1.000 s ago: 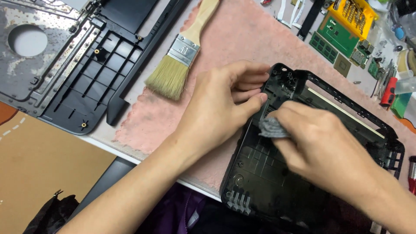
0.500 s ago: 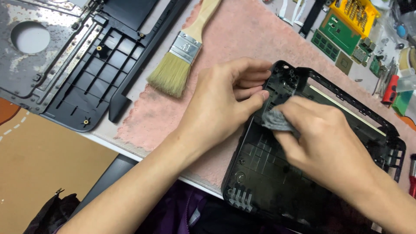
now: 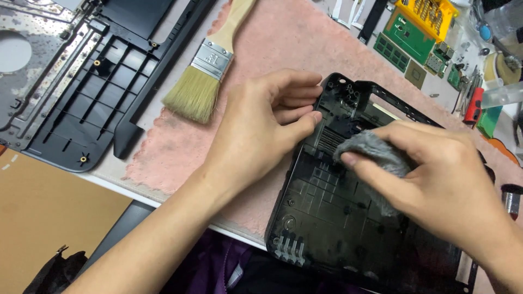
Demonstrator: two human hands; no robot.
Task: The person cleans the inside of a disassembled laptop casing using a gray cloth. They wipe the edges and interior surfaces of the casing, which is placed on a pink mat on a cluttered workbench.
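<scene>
In the head view, the right hand presses a grey cloth onto the inner side of a black shell, a plastic case part with ribs and screw posts. The fingers are curled close around the cloth, which is bunched under the thumb and forefinger. The left hand steadies the shell at its upper left edge; its fingers are bent and pinch the rim, the thumb on the inside near the vent slats.

The shell lies partly on a pink mat, and its lower corner hangs over the table edge toward the person's lap.

To wipe well here, I judge it is best to keep the left hand firm on the rim so the shell does not slide off the edge. The cloth should move in short strokes along the ribs, not across them, because the posts can catch the fabric.

For room: to the left of the left hand the mat is open until the brush, which lies well apart. Further left another black frame rests on a metal plate. At the upper right, green circuit boards, a yellow box and small tools are near the shell's far edge, so strokes toward that side have less space. The near side is bounded by the table edge.
</scene>
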